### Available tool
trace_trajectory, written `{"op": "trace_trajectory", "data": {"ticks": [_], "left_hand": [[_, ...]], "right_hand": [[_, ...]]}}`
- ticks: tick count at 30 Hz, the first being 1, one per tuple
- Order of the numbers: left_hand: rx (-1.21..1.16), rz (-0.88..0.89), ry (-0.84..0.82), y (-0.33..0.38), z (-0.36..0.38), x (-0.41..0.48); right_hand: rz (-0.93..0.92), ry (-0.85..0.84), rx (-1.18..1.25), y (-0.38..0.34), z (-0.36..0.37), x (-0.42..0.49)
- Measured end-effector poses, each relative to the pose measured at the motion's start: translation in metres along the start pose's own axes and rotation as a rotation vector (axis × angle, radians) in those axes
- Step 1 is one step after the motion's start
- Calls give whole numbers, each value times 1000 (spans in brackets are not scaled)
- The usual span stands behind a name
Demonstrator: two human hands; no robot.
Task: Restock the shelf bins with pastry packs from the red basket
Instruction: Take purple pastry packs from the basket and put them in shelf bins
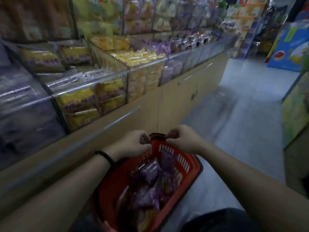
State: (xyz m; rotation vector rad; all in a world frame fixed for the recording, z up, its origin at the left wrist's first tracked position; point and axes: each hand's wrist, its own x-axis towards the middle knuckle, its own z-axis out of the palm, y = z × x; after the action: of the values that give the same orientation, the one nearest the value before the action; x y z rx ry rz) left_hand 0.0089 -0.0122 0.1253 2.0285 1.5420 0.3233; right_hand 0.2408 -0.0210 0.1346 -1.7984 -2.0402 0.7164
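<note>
- The fingers point(145, 139) of the left hand point(132, 144) are curled shut around the dark handle point(157, 136) of the red basket point(182, 166); the fingers of the right hand point(182, 139) are closed on the same handle from the other side. Both hands carry the basket and neither holds a pack.
- The basket hangs low in front of the person, just beside the cabinet front below the shelf bins point(93, 97), and above the floor point(242, 114).
- Inside the basket lies a heap of purple pastry packs point(150, 178), with some paler packs near the bottom edge. It looks well filled, so the restocking seems to be at an early stage, or between loads.
- The clear bins on the left hold yellow packs point(78, 101), and bins further along hold purple ones point(157, 46). The view is blurred, so which bin needs filling cannot be told.
- Left to do, by my judgement: set the basket down or free one hand, then move packs into the matching bin.
</note>
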Motion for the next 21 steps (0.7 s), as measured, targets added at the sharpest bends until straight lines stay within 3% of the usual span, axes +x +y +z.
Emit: {"op": "trace_trajectory", "data": {"ticks": [7, 12, 21], "left_hand": [[40, -122, -89, -78, 79, 14], [174, -185, -214, -106, 93, 37], [229, -247, -321, -148, 99, 49]], "right_hand": [[193, -124, -51, 73, 89, 34], [343, -213, -117, 108, 139, 72], [125, -391, -163, 100, 232, 133]]}}
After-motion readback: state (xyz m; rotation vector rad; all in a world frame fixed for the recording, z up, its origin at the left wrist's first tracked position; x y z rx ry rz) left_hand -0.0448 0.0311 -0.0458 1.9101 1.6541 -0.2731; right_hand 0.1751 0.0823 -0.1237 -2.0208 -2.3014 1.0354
